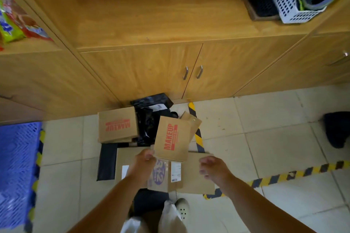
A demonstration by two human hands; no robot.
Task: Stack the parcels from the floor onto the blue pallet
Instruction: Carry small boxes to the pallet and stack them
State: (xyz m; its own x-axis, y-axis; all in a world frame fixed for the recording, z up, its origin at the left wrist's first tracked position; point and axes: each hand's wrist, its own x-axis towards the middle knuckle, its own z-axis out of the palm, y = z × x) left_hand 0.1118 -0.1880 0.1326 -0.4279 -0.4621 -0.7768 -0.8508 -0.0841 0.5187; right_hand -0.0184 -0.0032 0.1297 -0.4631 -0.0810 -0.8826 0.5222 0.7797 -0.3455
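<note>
Parcels lie heaped on the tiled floor, and the blue perforated plastic pallet [16, 172] serves as the landmark: it sits at the far left edge of view, bare where visible, with the heap well apart to its right. Largest in the heap is a flat brown cardboard box with a purple print and white labels [166, 174], nearest the person's feet. Farther from the pallet's near corner lie black plastic mailer bags [147, 121] and a brown carton printed MAKEUP [117, 126].

A smaller brown MAKEUP carton [173, 138] is tilted above the heap, pinched at its lower corner by the left hand [144, 159]. The right hand [212, 168] hovers just beside it, fingers loosely curled, grasping nothing.

With one corner pinch, the carton could swing or slip during the long carry to the pallet. The slick mailers may also slide underfoot or shift the remaining boxes.
</note>
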